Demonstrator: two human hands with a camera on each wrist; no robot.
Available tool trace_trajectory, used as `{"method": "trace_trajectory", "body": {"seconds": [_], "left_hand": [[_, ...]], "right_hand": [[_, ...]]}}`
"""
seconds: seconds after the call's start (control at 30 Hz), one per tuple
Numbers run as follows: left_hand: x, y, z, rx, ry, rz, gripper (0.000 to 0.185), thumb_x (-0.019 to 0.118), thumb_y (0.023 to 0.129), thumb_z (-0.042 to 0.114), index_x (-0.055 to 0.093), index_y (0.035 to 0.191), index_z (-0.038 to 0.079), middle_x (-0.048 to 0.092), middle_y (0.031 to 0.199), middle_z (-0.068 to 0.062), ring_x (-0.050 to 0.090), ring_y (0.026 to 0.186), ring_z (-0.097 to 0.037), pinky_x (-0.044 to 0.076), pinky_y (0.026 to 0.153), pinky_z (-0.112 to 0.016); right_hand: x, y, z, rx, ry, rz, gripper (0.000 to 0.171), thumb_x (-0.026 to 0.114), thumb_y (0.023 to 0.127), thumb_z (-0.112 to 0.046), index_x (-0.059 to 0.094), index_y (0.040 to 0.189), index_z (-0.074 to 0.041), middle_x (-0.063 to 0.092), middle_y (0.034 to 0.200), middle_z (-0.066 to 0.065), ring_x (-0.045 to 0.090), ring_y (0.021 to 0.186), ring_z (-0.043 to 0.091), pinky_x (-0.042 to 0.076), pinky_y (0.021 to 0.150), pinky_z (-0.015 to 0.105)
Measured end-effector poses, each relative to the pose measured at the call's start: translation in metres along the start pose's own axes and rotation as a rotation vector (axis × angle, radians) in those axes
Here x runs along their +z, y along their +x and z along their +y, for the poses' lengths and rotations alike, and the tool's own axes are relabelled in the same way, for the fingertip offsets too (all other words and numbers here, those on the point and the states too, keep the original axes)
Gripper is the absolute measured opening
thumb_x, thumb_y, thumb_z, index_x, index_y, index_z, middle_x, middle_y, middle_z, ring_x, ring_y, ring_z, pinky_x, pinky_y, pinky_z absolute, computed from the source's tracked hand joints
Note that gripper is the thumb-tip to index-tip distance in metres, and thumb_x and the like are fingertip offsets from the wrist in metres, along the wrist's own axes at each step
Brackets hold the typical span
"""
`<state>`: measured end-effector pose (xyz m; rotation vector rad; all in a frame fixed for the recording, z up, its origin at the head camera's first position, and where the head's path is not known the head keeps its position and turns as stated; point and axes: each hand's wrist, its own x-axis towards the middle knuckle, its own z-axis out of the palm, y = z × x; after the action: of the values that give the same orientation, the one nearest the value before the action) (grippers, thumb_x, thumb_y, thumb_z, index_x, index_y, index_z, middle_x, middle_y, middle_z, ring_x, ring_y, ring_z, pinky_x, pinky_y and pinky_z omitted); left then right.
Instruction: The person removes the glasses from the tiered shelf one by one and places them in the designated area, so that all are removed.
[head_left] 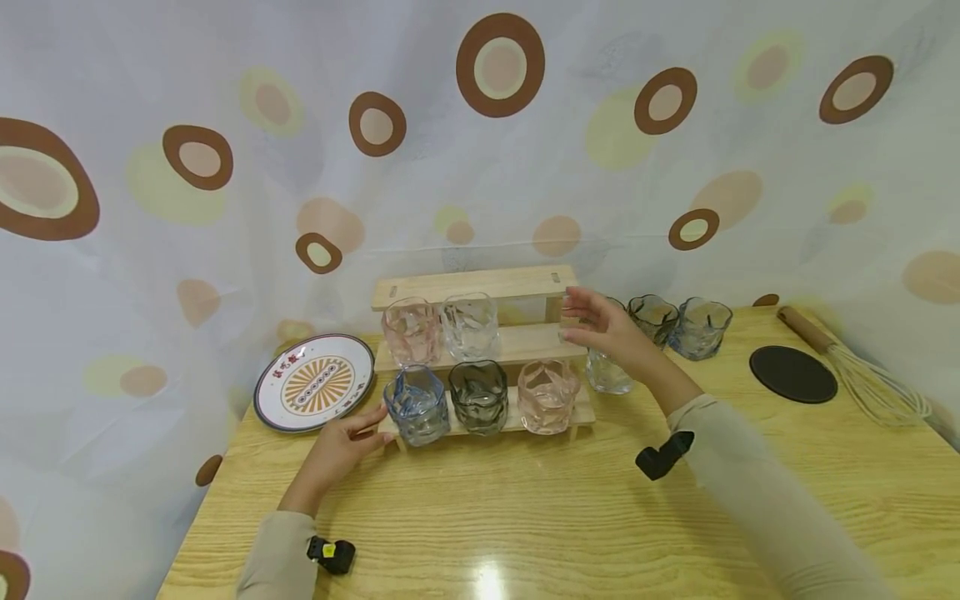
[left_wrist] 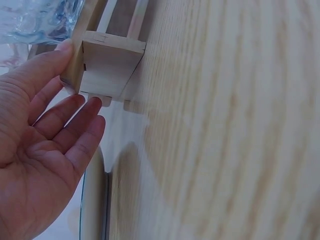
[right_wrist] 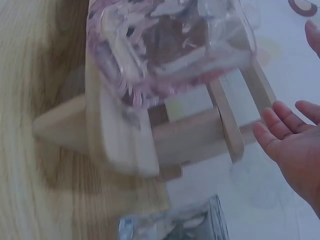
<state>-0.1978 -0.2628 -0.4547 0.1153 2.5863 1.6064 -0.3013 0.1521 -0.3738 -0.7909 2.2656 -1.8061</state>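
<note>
A wooden three-tier stand [head_left: 480, 286] holds several faceted glasses. On its lowest tier stand a blue glass [head_left: 417, 406], a grey glass [head_left: 478, 398] and a pink glass [head_left: 548, 398]; one tier up are another pink glass [head_left: 412, 333] and a clear glass [head_left: 470, 327]. My left hand [left_wrist: 45, 135] pinches the left end of the lowest board, thumb on its edge and index finger partly hidden behind. With fingers extended and nothing in it, my right hand [head_left: 603, 329] is beside the stand's right end, overlapping a clear glass [head_left: 609, 375] behind it in the head view.
Right of the stand, a grey glass [head_left: 654, 319] and a blue glass [head_left: 702, 329] stand on the wooden table [head_left: 480, 508]. Farther right lie a black disc [head_left: 793, 375] and a whisk [head_left: 806, 330]. A patterned plate [head_left: 273, 385] leans at the left, and a dotted cloth hangs behind.
</note>
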Motion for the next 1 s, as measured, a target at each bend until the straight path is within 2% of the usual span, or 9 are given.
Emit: {"method": "trace_trajectory", "body": {"seconds": [0.17, 0.27, 0.47, 0.57, 0.77, 1.0], "left_hand": [[0.0, 0.001, -0.001, 0.009, -0.004, -0.005, 0.052, 0.072, 0.085, 0.021, 0.055, 0.132, 0.006, 0.043, 0.142, -0.01, 0.041, 0.131, -0.027, 0.047, 0.099, -0.033], [0.0, 0.002, -0.001, 0.006, -0.008, -0.006, 0.053, 0.072, 0.085, 0.022, 0.055, 0.132, 0.007, 0.042, 0.143, -0.009, 0.04, 0.131, -0.026, 0.046, 0.1, -0.032], [0.0, 0.001, 0.0, 0.012, -0.019, -0.008, 0.051, 0.071, 0.085, 0.018, 0.054, 0.132, 0.006, 0.042, 0.143, -0.01, 0.04, 0.132, -0.026, 0.046, 0.099, -0.031], [0.0, -0.001, 0.005, 0.008, -0.022, -0.006, 0.05, 0.071, 0.086, 0.016, 0.055, 0.132, 0.005, 0.042, 0.142, -0.011, 0.04, 0.132, -0.027, 0.046, 0.099, -0.032], [0.001, 0.001, 0.003, 0.018, -0.022, -0.002, 0.05, 0.072, 0.085, 0.018, 0.055, 0.131, 0.006, 0.043, 0.142, -0.01, 0.042, 0.131, -0.026, 0.045, 0.101, -0.034], [0.0, 0.0, 0.002, -0.005, -0.008, 0.003, 0.051, 0.072, 0.085, 0.021, 0.055, 0.132, 0.007, 0.044, 0.142, -0.008, 0.043, 0.13, -0.025, 0.045, 0.1, -0.033]], "right_hand": [[0.019, 0.022, -0.007, 0.004, -0.02, -0.045, 0.072, 0.064, 0.092, -0.017, 0.023, 0.15, -0.006, 0.034, 0.145, 0.018, 0.031, 0.134, 0.036, 0.038, 0.107, 0.048], [0.031, 0.031, -0.014, 0.015, -0.037, -0.062, 0.073, 0.066, 0.09, -0.017, 0.024, 0.149, -0.007, 0.035, 0.144, 0.018, 0.032, 0.134, 0.035, 0.034, 0.109, 0.05], [0.053, 0.046, -0.026, 0.023, -0.076, -0.107, 0.075, 0.067, 0.09, -0.016, 0.023, 0.15, -0.008, 0.037, 0.141, 0.017, 0.035, 0.132, 0.032, 0.035, 0.109, 0.047], [0.063, 0.052, -0.031, 0.041, -0.102, -0.112, 0.078, 0.068, 0.089, -0.018, 0.021, 0.151, -0.01, 0.036, 0.141, 0.017, 0.035, 0.132, 0.031, 0.036, 0.109, 0.044], [0.071, 0.058, -0.033, 0.076, -0.151, -0.129, 0.083, 0.07, 0.087, -0.025, 0.019, 0.152, -0.013, 0.035, 0.143, 0.015, 0.035, 0.132, 0.03, 0.035, 0.11, 0.043], [0.08, 0.061, -0.034, 0.126, -0.148, -0.083, 0.087, 0.074, 0.084, -0.028, 0.022, 0.152, -0.014, 0.034, 0.146, 0.012, 0.037, 0.131, 0.03, 0.038, 0.107, 0.045]]}}
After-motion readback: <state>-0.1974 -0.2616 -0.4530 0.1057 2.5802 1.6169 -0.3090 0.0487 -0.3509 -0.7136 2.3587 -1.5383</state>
